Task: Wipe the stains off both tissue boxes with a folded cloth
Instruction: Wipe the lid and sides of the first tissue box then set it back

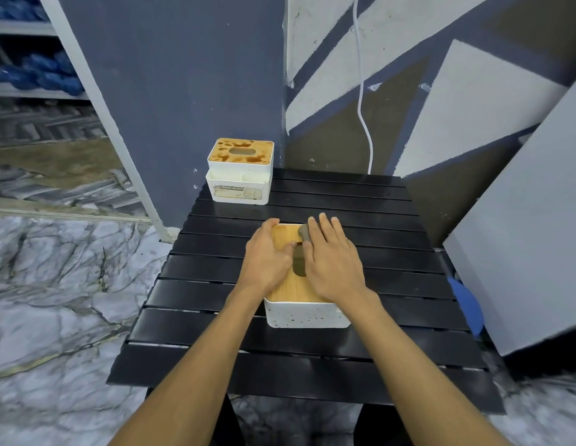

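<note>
The near tissue box (307, 313) is white and speckled, with a clean-looking wooden lid (291, 289), and stands mid-table. A folded grey-brown cloth (300, 263) lies on that lid. My right hand (333, 262) presses flat on the cloth with straight fingers and covers most of it. My left hand (267, 254) rests on the lid's left part, its thumb next to the cloth. The far tissue box (240, 185) is white with a label, and brown stains blotch its lid (240, 152). It stands at the table's back left corner, apart from both hands.
The black slatted table (393, 252) stands in a corner of blue-grey walls. A white cable (364, 117) hangs down the wall behind it. A grey board (521, 236) leans at the right, with a blue object (467, 304) beside the table's edge. Marble floor lies at the left.
</note>
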A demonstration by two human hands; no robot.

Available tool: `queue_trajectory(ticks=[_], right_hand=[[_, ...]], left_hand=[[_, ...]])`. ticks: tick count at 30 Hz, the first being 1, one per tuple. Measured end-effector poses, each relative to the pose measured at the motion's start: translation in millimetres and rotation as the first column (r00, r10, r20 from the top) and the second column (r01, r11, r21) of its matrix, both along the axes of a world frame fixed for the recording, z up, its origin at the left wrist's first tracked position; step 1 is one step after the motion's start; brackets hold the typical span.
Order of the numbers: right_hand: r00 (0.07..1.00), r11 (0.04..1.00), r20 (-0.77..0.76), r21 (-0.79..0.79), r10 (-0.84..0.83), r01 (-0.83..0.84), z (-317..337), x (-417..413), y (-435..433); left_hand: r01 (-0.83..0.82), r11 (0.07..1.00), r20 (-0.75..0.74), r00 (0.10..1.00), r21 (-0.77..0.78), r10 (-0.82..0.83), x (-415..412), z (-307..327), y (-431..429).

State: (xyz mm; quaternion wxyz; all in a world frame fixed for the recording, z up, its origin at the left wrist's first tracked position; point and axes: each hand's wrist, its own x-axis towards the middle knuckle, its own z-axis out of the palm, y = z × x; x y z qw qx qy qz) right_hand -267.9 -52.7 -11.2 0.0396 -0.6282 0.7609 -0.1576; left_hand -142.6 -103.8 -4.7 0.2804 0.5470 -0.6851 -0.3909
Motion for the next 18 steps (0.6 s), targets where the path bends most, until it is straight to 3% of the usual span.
queue_trajectory(ticks=[4, 12, 18], right_hand=[[1.000, 1.000, -0.007, 0.029, 0.005, -0.005, 1, -4, -12], [0.999, 1.000, -0.032, -0.015, -0.004, 0.004, 0, 23, 57], [1.000, 1.000, -0.028, 0.031, 0.007, -0.006, 2, -1, -4]], left_hand=[[-0.027, 1.000, -0.012, 1.000, 0.004, 0.027, -1, 1, -1], [-0.018, 1.000, -0.022, 1.000, 0.022, 0.018, 0, 0, 1], [-0.005, 1.000, -0.007, 1.000, 0.014, 0.005, 1, 1, 0]])
